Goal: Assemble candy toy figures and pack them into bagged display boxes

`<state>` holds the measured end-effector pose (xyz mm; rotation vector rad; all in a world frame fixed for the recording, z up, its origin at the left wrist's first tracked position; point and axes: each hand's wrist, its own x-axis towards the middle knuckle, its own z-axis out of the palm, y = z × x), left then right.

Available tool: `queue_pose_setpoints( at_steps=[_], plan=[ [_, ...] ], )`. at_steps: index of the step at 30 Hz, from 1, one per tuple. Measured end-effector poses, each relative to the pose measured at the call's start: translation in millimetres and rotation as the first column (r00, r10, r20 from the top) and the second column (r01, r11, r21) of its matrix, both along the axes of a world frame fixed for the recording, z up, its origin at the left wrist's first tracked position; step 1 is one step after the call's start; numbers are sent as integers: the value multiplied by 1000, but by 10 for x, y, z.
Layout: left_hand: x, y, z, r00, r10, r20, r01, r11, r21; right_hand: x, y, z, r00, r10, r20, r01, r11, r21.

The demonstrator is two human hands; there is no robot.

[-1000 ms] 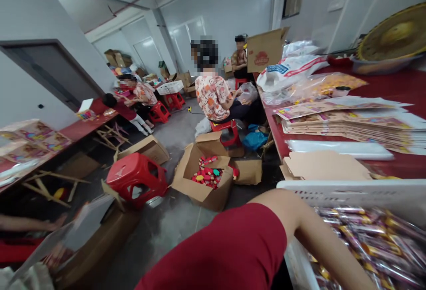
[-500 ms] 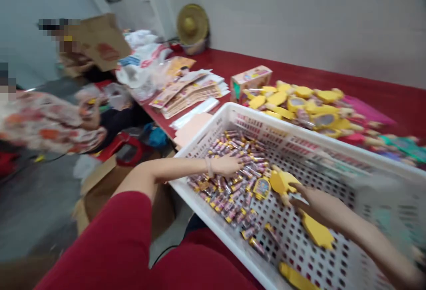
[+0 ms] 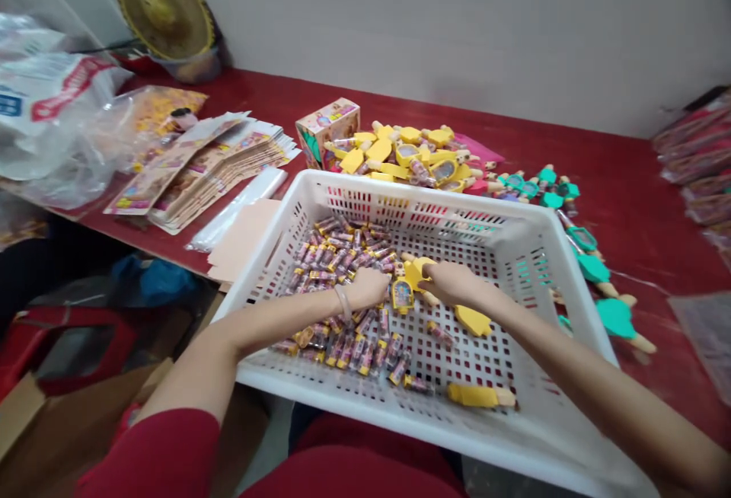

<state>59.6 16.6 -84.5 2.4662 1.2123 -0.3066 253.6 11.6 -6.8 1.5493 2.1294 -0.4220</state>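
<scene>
Candy tubes (image 3: 336, 277), small and wrapped in pink and gold, lie heaped in the left half of a white perforated plastic crate (image 3: 400, 189), with a few strays toward its front wall. Far left, low down: red plastic stool (image 3: 68, 346), cardboard box (image 3: 74, 426), blue bag (image 3: 154, 281). Up on the red surface (image 3: 645, 201): white plastic sack (image 3: 46, 102), woven straw hat (image 3: 165, 14) leaning on the wall, printed card sleeves (image 3: 217, 170) in a fanned stack, and kraft card sheets (image 3: 243, 239) just beside the crate. My red top (image 3: 154, 452) fills the bottom edge. My left hand (image 3: 368, 288) sits palm down on the tubes, fingers curled, a bracelet (image 3: 343, 302) at the wrist; I cannot tell if it holds any. My right hand (image 3: 454, 283), just beside it, has its fingers bunched on a yellow plastic piece (image 3: 416, 273); grip cannot be told. A small yellow-framed toy (image 3: 403, 296) lies between the hands, and a loose yellow piece (image 3: 471, 320) sits on the crate floor. Behind the crate: printed toy box (image 3: 327, 132), heaped yellow toys (image 3: 400, 155). Right of it, teal toys (image 3: 594, 269) in a loose line. Far right, wrapped packets (image 3: 694, 155).
</scene>
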Motion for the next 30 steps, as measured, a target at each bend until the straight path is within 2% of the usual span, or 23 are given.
queue_pose_setpoints(
  at_steps=[1,3,6,7,9,10,12,15,18,20,25,30],
  plan=[
    [14,1,-3,999,-29,23,29,999,25,35,-35,-28,1000,-3,16,3,1000,2],
    [57,17,-34,981,-176,82,165,978,131,111,-152,-135,998,-14,55,15,999,-28],
    [152,69,-128,879,-467,98,426,859,283,178,-417,-384,998,-12,68,19,995,-98],
    [178,90,-148,844,-529,90,482,821,305,182,-505,-465,998,-7,63,14,994,-111],
    [188,122,-122,813,-573,108,520,796,310,178,-641,-576,999,0,44,5,993,-118],
    [161,131,-64,810,-572,134,515,801,304,176,-682,-592,1000,2,29,1,994,-112],
    [36,125,142,829,-514,220,468,853,232,173,-713,-531,1000,14,-26,-16,996,-86],
    [-268,47,560,879,-305,367,332,943,-11,153,-700,-288,965,16,-263,-17,1000,-3],
    [-520,-93,848,907,-80,413,172,967,-189,73,-709,-98,881,9,-473,36,996,85],
    [-583,-184,896,921,-17,390,110,970,-218,-1,-735,-88,873,39,-487,42,987,155],
    [-499,-313,835,940,-76,334,144,972,-184,-102,-821,-279,924,184,-336,-82,952,297],
    [-440,-354,954,941,-8,337,136,924,-357,-84,-896,-303,890,339,-305,-208,897,390]
  ],
)
